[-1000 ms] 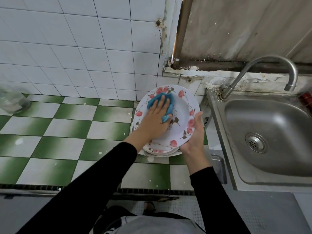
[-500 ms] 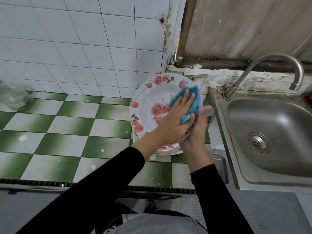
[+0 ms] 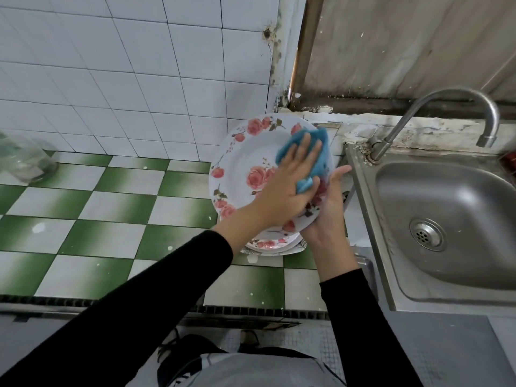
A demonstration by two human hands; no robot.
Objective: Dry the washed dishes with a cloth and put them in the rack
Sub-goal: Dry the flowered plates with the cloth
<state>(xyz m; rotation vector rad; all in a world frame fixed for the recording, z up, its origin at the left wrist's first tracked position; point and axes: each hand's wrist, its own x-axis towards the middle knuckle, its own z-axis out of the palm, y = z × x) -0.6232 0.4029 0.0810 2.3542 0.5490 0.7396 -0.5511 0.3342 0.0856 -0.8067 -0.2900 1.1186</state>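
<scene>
A white plate with pink roses point(image 3: 245, 163) is held tilted up over the green-and-white tiled counter point(image 3: 97, 219). My right hand point(image 3: 326, 216) grips its right rim, with the fingers reaching up behind the edge. My left hand point(image 3: 282, 191) lies flat on the plate's face, its straight fingers pressing a blue cloth point(image 3: 321, 152) against the upper right part. Under the tilted plate a small stack of other flowered plates point(image 3: 268, 244) lies flat on the counter. No rack is in view.
A steel sink point(image 3: 446, 219) with a curved tap point(image 3: 435, 101) sits right beside the plates. A clear glass jar point(image 3: 25, 163) stands at the far left against the white tiled wall. The counter's front edge runs below my arms.
The plate has tipped up more steeply and turned slightly. My left hand has slid the blue cloth from the middle towards the plate's upper right rim. My right hand keeps hold of the right edge.
</scene>
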